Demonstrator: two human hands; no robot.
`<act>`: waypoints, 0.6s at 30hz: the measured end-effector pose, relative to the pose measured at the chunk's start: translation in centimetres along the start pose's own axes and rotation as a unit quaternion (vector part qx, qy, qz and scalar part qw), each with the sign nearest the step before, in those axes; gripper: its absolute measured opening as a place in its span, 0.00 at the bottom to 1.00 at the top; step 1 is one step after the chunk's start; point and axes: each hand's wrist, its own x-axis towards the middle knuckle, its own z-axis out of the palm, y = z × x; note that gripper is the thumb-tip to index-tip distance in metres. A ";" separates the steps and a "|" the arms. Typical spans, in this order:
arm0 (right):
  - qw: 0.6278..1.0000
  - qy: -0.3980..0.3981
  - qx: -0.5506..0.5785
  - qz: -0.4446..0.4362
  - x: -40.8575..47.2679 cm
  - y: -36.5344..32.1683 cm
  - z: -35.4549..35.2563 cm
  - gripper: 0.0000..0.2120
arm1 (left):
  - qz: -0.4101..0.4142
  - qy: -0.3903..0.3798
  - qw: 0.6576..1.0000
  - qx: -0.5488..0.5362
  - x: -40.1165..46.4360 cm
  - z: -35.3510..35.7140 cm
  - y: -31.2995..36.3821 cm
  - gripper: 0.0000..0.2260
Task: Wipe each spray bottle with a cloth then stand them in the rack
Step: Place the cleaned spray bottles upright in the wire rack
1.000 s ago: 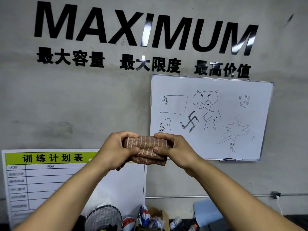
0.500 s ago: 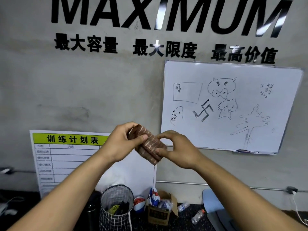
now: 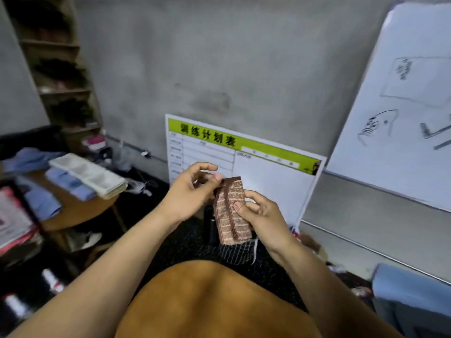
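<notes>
Right hand [image 3: 262,217] fingers pinch folded cloth [image 3: 231,211]; left hand [image 3: 192,191] seemingly pinches its top.

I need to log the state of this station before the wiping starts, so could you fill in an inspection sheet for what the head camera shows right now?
Surface: round wooden table at left, carrying other items.
Job's things: folded brown cloth held upright in front of the person; no spray bottle clearly made out; white compartment tray on the table, possibly the rack.
Clutter: folded blue cloths on the table; blurred bottles on the floor at lower left.
Grippers: left hand pinches the cloth's top edge; right hand grips its side.
Cables: thin cable low along the wall.
Surroundings: concrete wall, green-headed chart board, whiteboard, shelf unit.
</notes>
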 end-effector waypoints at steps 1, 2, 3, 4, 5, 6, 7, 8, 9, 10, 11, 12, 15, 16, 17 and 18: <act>1.000 -0.011 0.006 0.014 0.0 1.3 1.1 0.13 | -0.020 0.019 1.000 -0.007 -1.2 -1.1 -1.6 0.05; 0.999 -0.025 0.010 0.035 -0.1 3.0 2.8 0.13 | -0.037 0.044 0.998 -0.007 -3.1 -2.6 -3.6 0.05; 0.998 -0.035 0.015 0.050 -0.1 4.4 4.0 0.13 | -0.045 0.060 0.997 0.002 -4.7 -3.6 -5.3 0.05; 0.997 -0.046 0.014 0.063 -0.1 5.6 5.1 0.13 | -0.056 0.069 0.996 0.010 -6.3 -4.5 -7.0 0.05; 0.995 -0.061 0.014 0.081 -0.2 7.3 6.8 0.13 | -0.073 0.080 0.994 0.020 -8.5 -5.8 -8.8 0.04; 0.993 -0.071 0.009 0.095 -0.1 8.6 8.0 0.13 | -0.091 0.082 0.992 0.020 -10.1 -6.5 -10.3 0.05; 0.990 -0.086 0.004 0.112 -0.3 10.2 9.7 0.13 | -0.119 0.093 0.988 0.021 -12.1 -7.6 -11.8 0.07; 0.987 -0.094 -0.003 0.129 -0.3 11.5 11.0 0.12 | -0.145 0.103 0.984 0.017 -13.7 -8.0 -12.8 0.10; 0.985 -0.101 -0.010 0.143 -0.4 12.7 12.2 0.12 | -0.168 0.114 0.979 0.012 -15.1 -8.4 -13.7 0.13; 0.980 -0.114 -0.018 0.159 -0.5 14.1 14.0 0.12 | -0.188 0.130 0.973 -0.002 -16.7 -9.2 -14.6 0.15; 0.976 -0.131 -0.024 0.174 -0.6 15.4 15.9 0.12 | -0.199 0.143 0.969 -0.018 -18.3 -10.1 -15.7 0.18; 0.972 -0.141 -0.030 0.186 -0.9 16.3 17.0 0.11 | -0.202 0.150 0.967 -0.034 -19.3 -10.5 -16.5 0.20; 0.958 -0.170 -0.066 0.223 -1.5 19.1 20.9 0.09 | -0.230 0.198 0.951 -0.063 -22.3 -12.9 -19.7 0.29; 0.953 -0.177 -0.080 0.235 -1.5 20.0 22.0 0.08 | -0.240 0.217 0.944 -0.070 -23.1 -13.6 -20.7 0.32; 0.945 -0.190 -0.089 0.251 -1.6 21.1 23.6 0.08 | -0.253 0.238 0.935 -0.076 -24.1 -14.7 -21.8 0.34; 0.938 -0.200 -0.096 0.265 -1.6 22.1 24.8 0.09 | -0.262 0.257 0.928 -0.070 -25.0 -15.4 -22.8 0.35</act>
